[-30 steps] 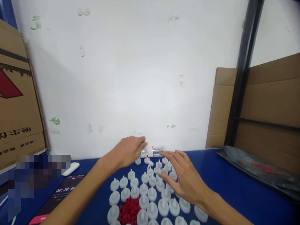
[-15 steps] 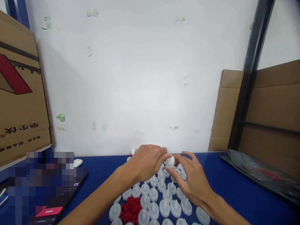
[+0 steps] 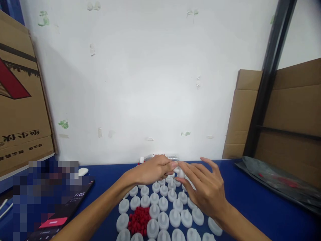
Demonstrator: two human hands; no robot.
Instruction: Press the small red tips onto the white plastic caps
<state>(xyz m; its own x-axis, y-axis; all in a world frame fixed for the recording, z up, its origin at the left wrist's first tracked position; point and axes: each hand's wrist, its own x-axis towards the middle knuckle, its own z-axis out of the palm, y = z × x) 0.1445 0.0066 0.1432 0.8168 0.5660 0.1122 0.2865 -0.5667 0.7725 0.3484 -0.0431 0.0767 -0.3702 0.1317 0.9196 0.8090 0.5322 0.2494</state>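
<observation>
My left hand [image 3: 154, 170] is closed in a pinch over the rows. Whatever is between its thumb and fingers is hidden. My right hand [image 3: 207, 182] faces it, thumb and index finger around a small white plastic cap [image 3: 180, 173], its outer fingers raised. The fingertips of both hands meet at the cap's upper edge. Below them many translucent white caps [image 3: 175, 217], oval with a short upright stem, stand in rows. A heap of small red plastic pieces [image 3: 139, 221] lies among the caps at the left.
A phone [image 3: 57, 216] lies on the blue table [image 3: 240, 204] at the left, near a white rounded object [image 3: 83, 171]. A clear bottle [image 3: 141, 159] lies by the wall. Cardboard boxes stand either side. A dark plastic bag [image 3: 278, 182] lies right.
My left hand has rolled its fingers downward and drawn slightly left. My right index finger has come over the cap to meet the left fingertips. The view has shifted slightly.
</observation>
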